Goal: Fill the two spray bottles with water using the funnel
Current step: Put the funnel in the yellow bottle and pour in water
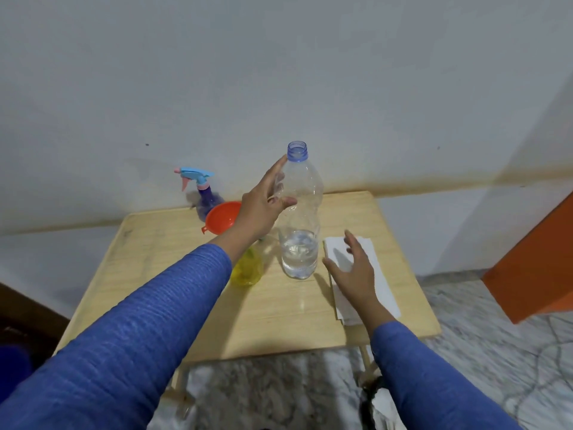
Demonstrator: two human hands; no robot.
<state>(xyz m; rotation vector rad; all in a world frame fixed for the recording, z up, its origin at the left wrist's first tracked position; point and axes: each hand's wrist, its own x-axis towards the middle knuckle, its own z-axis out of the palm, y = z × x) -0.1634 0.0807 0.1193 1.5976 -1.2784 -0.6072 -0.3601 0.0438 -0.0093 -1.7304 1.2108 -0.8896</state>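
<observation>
Uncapped water bottle [299, 212], frame centre: thin-walled, light, crushable; left hand [263, 203], fingers spread, should grip mid-body gently; right hand [353, 268] spread, empty.

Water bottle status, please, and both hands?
Left hand open at uncapped water bottle. Right hand open over napkin. Funnel on yellow bottle.

Left hand [263, 209] reaches out on a long, straight arm in a blue sleeve [139, 321], fingers extended, thumb spread wide. Right hand [352, 268] hovers lower, palm down, fingers fanned and relaxed, its forearm angling in from the bottom right, sleeve also blue.
</observation>
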